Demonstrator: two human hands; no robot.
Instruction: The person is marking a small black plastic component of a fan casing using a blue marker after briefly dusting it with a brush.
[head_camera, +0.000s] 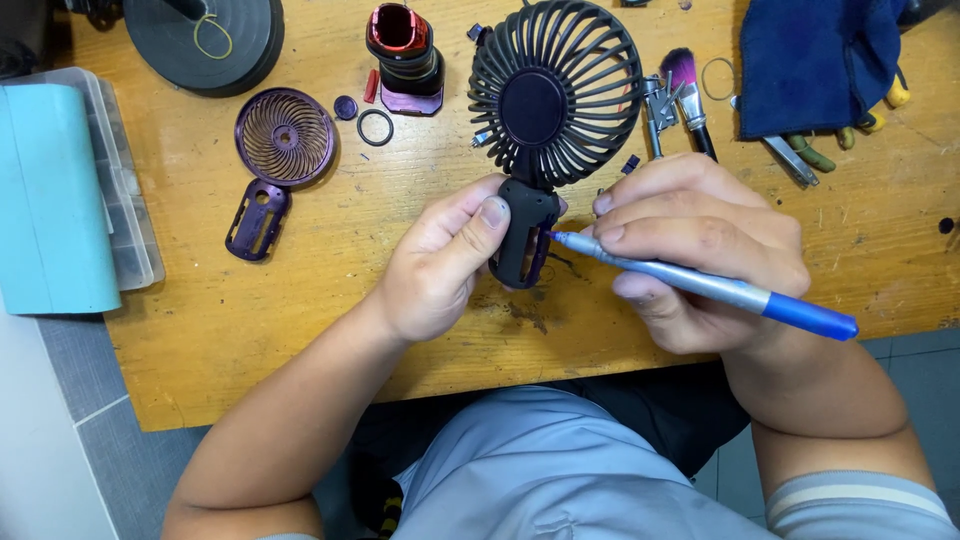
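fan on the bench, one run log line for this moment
left hand: grips fan handle | right hand: holds blue pen, tip at handle | bench: purple grille

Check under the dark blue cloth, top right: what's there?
Sticking out from under the dark blue cloth: green and yellow tool handles and a metal tool tip at its lower edge. The rest of those tools is covered, so their kind and number cannot be told.

Purple fan grille (285, 137), black ring (376, 127), blue cloth (815, 60), teal box (50, 195), makeup brush (688, 90) on wooden table (250, 320).
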